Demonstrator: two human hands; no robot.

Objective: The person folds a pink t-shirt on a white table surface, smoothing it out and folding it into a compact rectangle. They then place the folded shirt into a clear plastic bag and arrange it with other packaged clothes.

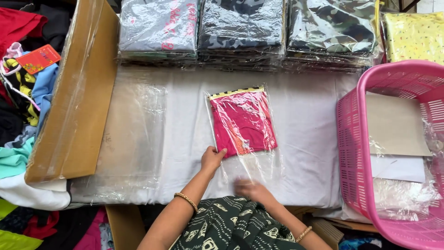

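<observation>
On the white cloth-covered table (305,153), a folded pink garment in a clear plastic bag (243,121) was pressed at its lower corner by the left hand (212,159), fingers flat. Just right of that contact, the right hand (249,189) was blurred, so its grip could not be told. Farther right, a pink plastic basket (351,139) was cut off.

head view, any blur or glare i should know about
Head view: the right hand is smeared by motion blur, while the left hand is sharp; the clear plastic bag around the folded pink garment throws white glare streaks, as do the wrapped garment stacks at the top.
</observation>
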